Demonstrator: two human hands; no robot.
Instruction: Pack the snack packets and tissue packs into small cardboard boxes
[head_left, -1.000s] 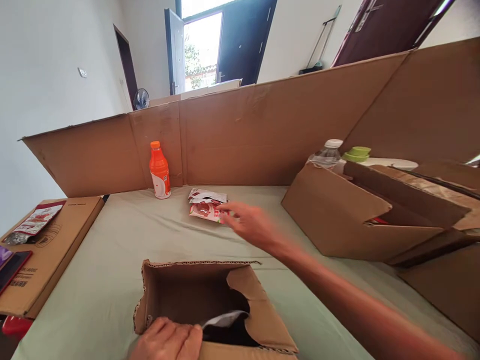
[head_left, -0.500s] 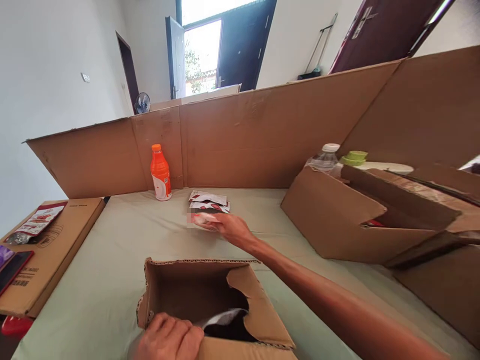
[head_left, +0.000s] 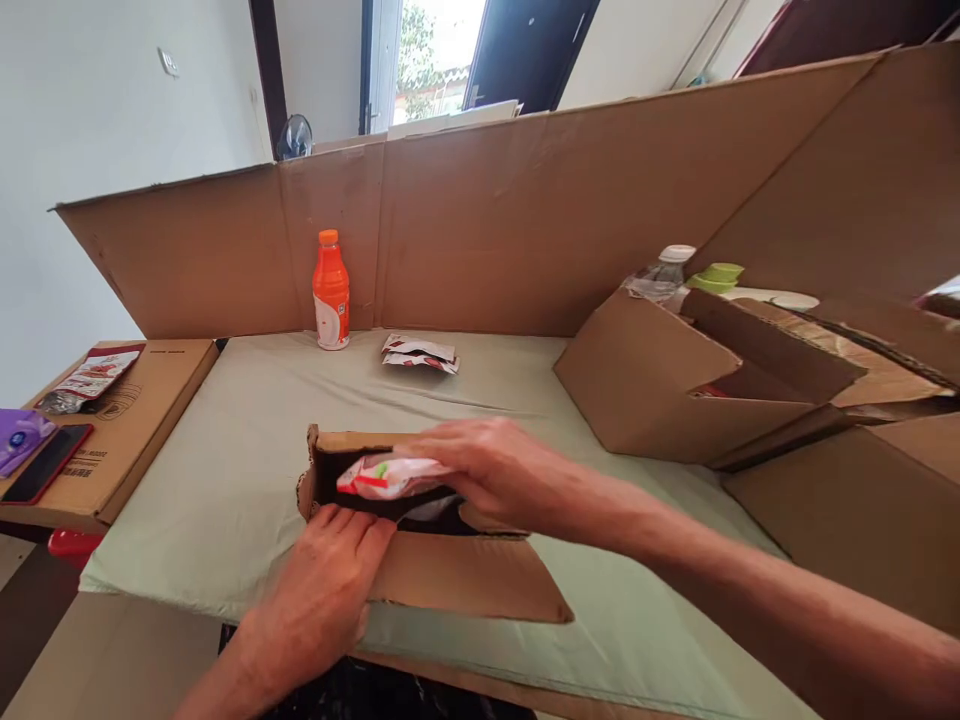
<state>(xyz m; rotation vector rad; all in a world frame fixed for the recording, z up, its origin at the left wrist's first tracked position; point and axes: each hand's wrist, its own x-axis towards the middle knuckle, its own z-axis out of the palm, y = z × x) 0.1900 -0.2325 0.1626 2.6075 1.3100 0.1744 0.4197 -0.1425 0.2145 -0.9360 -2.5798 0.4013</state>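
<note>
My right hand [head_left: 491,470] grips a red and white snack packet [head_left: 390,474] and holds it over the open top of a small cardboard box [head_left: 457,575] at the table's near edge. My left hand [head_left: 322,590] rests on the box's near wall, fingers hooked over its rim. Two or three more packets [head_left: 420,353] lie in a small pile farther back on the pale green cloth [head_left: 247,440]. An orange drink bottle [head_left: 331,291] stands upright beside the pile, against the cardboard wall.
A tall cardboard screen [head_left: 525,210] runs along the back and right. A larger open box [head_left: 675,385] lies tilted at right, with a clear water bottle [head_left: 660,275] behind it. At left a flat carton [head_left: 127,420] carries a packet, a phone and a purple item.
My right hand took a packet from the pile and drew it back over the small box. The view tilted down, and my left hand stayed on the box rim.
</note>
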